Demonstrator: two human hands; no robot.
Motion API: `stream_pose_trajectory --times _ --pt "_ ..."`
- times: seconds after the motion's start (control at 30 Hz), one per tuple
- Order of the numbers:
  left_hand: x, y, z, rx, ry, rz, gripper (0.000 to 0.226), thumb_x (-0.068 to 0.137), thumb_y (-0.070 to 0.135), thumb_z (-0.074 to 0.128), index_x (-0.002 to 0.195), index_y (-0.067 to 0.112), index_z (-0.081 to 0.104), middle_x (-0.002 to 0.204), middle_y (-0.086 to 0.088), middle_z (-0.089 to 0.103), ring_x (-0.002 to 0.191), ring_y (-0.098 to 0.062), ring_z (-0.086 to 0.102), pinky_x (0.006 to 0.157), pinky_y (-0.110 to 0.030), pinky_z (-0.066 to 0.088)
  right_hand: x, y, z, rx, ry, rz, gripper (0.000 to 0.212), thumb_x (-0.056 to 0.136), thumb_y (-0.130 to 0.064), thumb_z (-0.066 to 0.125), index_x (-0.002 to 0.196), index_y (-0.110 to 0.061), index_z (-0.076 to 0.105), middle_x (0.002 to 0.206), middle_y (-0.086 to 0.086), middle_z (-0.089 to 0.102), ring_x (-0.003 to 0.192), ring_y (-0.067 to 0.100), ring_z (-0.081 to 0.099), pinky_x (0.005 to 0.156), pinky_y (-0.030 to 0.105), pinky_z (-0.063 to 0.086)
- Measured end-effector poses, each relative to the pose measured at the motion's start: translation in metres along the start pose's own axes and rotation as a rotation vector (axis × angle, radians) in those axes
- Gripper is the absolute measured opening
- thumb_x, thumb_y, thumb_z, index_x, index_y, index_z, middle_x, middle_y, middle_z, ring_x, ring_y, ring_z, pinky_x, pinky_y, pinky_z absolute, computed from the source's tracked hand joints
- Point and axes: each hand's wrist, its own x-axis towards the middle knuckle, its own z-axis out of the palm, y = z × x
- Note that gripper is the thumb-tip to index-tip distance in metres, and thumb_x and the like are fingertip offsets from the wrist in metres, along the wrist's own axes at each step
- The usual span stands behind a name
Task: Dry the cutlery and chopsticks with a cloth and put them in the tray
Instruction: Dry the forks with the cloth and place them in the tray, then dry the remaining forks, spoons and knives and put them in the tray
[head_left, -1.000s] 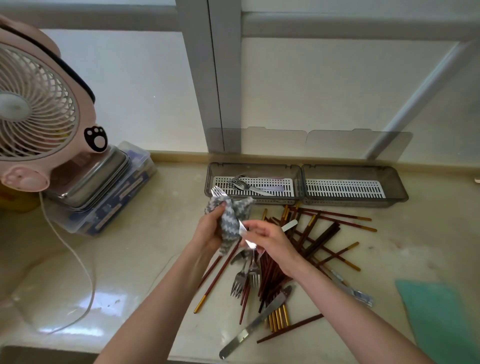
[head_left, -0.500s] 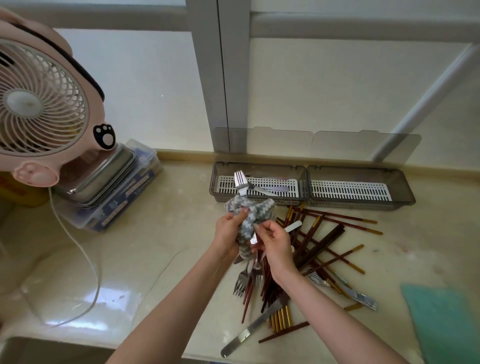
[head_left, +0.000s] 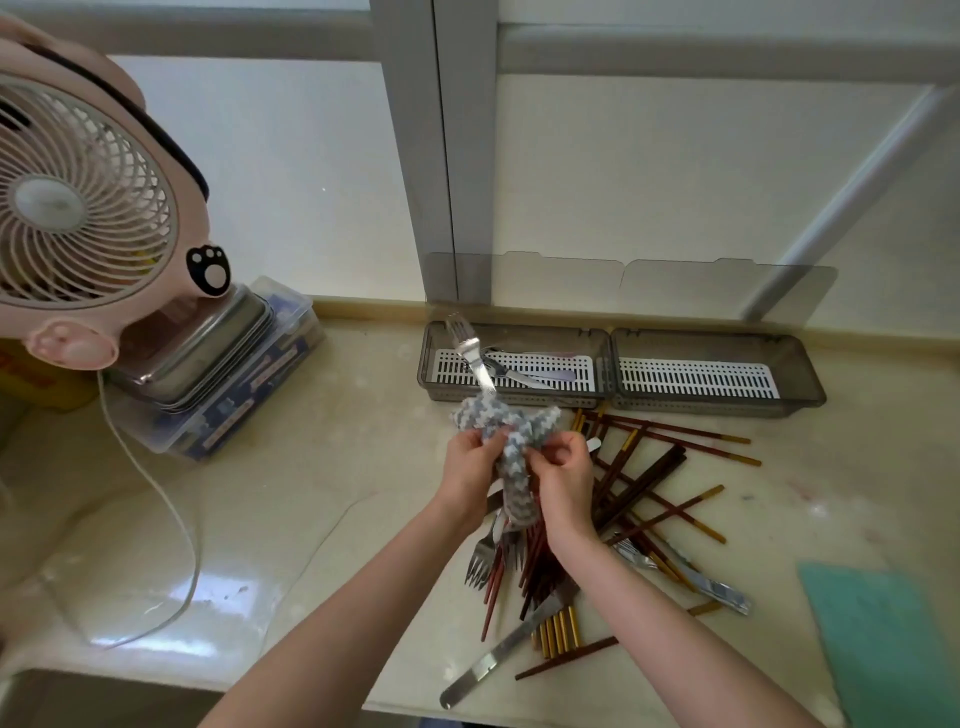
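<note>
Fork (head_left: 470, 353) farther out of cloth (head_left: 514, 457) than before, right hand (head_left: 563, 483) nearer cloth.

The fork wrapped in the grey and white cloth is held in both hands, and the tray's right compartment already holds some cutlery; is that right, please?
Not quite: in the head view the cutlery lies in the left compartment of the tray, not the right. The left hand and right hand do hold the grey and white cloth around the fork.
</note>
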Motion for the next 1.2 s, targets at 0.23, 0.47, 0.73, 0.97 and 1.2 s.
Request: stream_pose_trajectory --times 0.23,0.47,0.73,0.97,1.2 --pt "0.008 -0.003 -0.005 0.691 0.038 0.095 0.027 0.083 0.020 0.069 0.063 0.013 0.051 0.061 0.001 0.056 0.056 -0.012 0.053 0.050 -0.018 0.041 0.027 -0.026 0.000 -0.229 -0.086 -0.122 0.017 0.087 -0.024 0.065 0.103 -0.017 0.066 0.097 -0.003 0.064 0.089 0.010 0.060 0.076 0.022 0.048" --pt "0.006 0.002 -0.012 0.700 -0.097 -0.054 0.022 0.087 0.023 0.063 0.077 0.005 0.055 0.072 -0.008 0.063 0.066 -0.018 0.061 0.059 -0.024 0.054 0.062 -0.041 0.005 -0.411 -0.059 -0.213 0.021 0.089 -0.007 0.061 0.107 -0.015 0.067 0.086 -0.003 0.067 0.081 0.013 0.065 0.079 0.030 0.055" --pt "0.003 0.009 -0.033 0.426 -0.044 -0.059 0.022 0.094 0.018 0.052 0.098 -0.002 0.060 0.100 -0.024 0.067 0.092 -0.033 0.066 0.085 -0.041 0.054 0.141 -0.061 0.022 -1.230 -0.221 -0.354 0.045 0.089 -0.021 0.062 0.132 -0.029 0.053 0.132 0.006 0.051 0.100 0.022 0.061 0.073 0.029 0.051" --pt "0.006 0.014 -0.063 0.094 0.025 -0.219 0.028 0.098 0.025 0.043 0.103 0.001 0.058 0.089 -0.012 0.068 0.073 -0.019 0.066 0.054 -0.025 0.056 0.109 -0.040 -0.018 -1.043 -0.308 -0.618 0.020 0.093 -0.012 0.053 0.099 -0.024 0.067 0.108 -0.006 0.065 0.088 0.012 0.062 0.079 0.026 0.049" --pt "0.009 0.011 -0.079 0.086 0.078 -0.288 0.031 0.096 0.027 0.049 0.104 -0.001 0.059 0.090 -0.014 0.067 0.079 -0.023 0.064 0.060 -0.030 0.055 0.092 0.001 -0.049 -1.474 -0.684 -0.444 0.023 0.079 -0.025 0.073 0.101 -0.024 0.066 0.103 -0.007 0.050 0.102 0.012 0.047 0.087 0.030 0.043"
